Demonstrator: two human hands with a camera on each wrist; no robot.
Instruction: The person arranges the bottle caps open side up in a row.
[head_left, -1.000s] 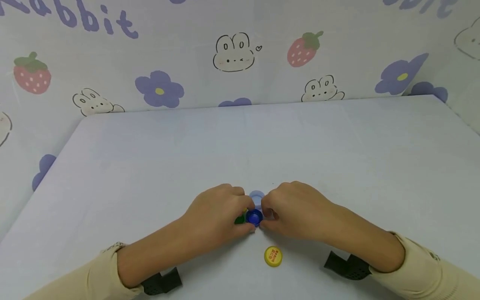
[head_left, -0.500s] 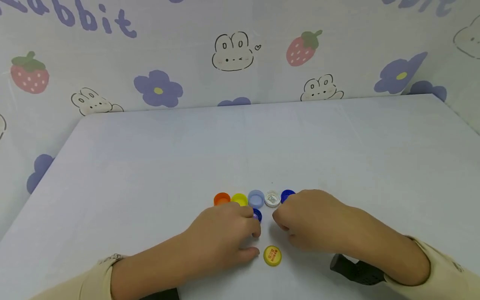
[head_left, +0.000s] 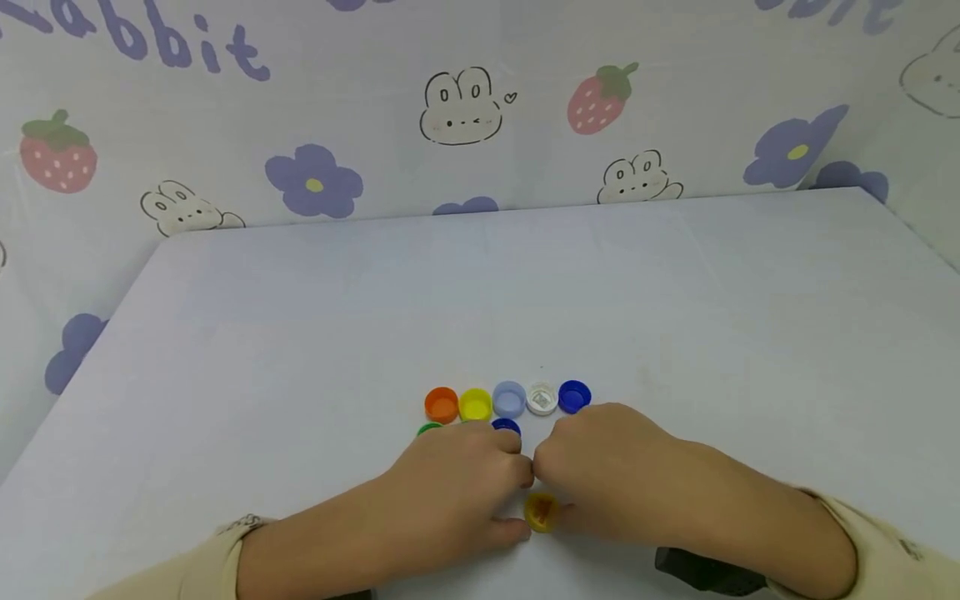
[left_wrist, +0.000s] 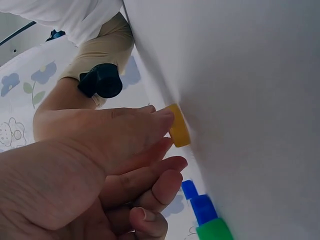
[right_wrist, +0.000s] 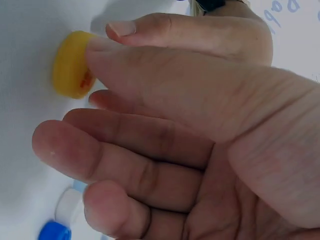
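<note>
A yellow bottle cap (head_left: 541, 512) with red print lies top up on the white table, between my two hands. In the head view, the thumb of my left hand (head_left: 457, 492) is at its lower left edge. The thumb of my right hand (head_left: 618, 479) reaches its right edge. The fingers of both hands are bent loosely above it, and their knuckles nearly meet. In the left wrist view, a gap shows between the curved fingers and the cap (left_wrist: 179, 126). My right thumb overlaps the cap (right_wrist: 75, 65) in the right wrist view, fingers apart from it.
Beyond the hands stands a row of upturned caps: orange (head_left: 442, 405), yellow (head_left: 476, 405), light blue (head_left: 509, 400), white (head_left: 542, 399) and blue (head_left: 574, 397). A green cap (head_left: 431, 427) and a dark blue cap (head_left: 507, 426) are partly covered by my left hand.
Both hands have left the dark blue cap and moved nearer to me. They have closed in around the yellow printed cap, which has stayed about where it was.
</note>
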